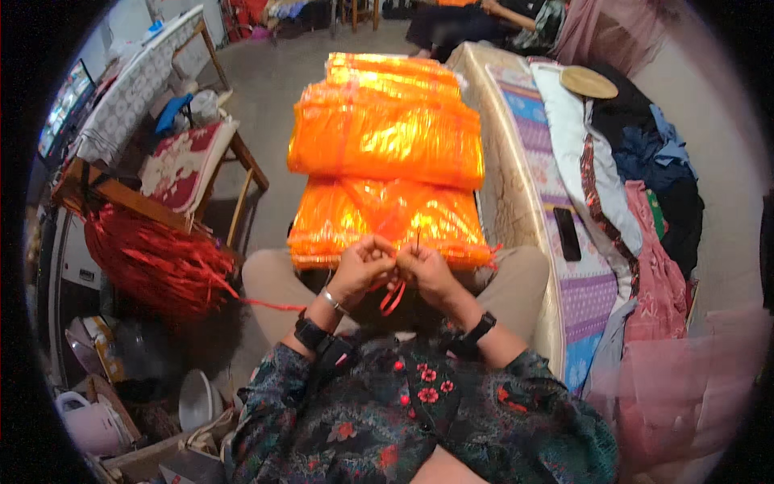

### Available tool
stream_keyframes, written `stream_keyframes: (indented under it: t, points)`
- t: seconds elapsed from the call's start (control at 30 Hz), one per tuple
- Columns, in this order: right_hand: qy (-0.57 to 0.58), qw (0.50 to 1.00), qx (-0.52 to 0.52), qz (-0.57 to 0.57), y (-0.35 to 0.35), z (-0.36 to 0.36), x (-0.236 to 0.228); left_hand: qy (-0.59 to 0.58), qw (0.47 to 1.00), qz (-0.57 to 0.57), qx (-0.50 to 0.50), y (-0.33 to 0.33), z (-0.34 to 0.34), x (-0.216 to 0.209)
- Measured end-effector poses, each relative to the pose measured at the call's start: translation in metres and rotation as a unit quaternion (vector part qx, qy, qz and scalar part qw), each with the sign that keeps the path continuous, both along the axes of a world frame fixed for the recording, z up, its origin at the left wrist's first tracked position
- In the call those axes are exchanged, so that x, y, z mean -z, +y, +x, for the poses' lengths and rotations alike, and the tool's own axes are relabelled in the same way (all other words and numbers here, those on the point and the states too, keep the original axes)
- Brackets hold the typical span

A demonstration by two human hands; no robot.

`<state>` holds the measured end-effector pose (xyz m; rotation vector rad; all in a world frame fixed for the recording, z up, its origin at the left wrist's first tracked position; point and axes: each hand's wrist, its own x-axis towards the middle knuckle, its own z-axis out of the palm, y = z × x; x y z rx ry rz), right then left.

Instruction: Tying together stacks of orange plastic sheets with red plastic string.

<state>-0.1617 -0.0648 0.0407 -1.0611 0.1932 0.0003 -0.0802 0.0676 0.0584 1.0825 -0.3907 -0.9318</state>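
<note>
Dark floral shirt [363, 403] at 6 o'clock. Mid-frame, left hand [359, 268] pinches red ribbon [398, 298], looped at its 4; right hand [429, 273], adjacent, grips thin dark rod [418, 236]. Folded orange sheets [387, 141] at 12; red strand bundle [161, 258] at 9.

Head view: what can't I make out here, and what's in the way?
1. Head view: the exact grip on the red ribbon, hidden by the left hand and right hand themselves.
2. Head view: the thin dark item at the right hand, too small to identify.
3. Head view: the person at the back, cut off by the upper edge.
4. Head view: the screen, its picture blurred.
</note>
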Motion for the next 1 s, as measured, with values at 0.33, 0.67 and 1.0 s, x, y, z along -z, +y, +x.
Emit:
stream_keyframes:
  t: [0.33,0.67,1.0]
  points:
    - [-0.043,0.998,0.034,-0.034,-0.011,0.004,0.013,-0.581,0.785,0.169,-0.134,-0.008,-0.013,0.01]
    - [-0.063,0.988,0.047,-0.136,-0.014,-0.003,0.015,-0.502,0.844,0.156,-0.107,-0.012,-0.02,0.01]
    - [0.022,0.991,0.128,-0.036,-0.037,-0.004,0.032,-0.024,0.999,0.023,-0.034,-0.017,-0.021,0.03]
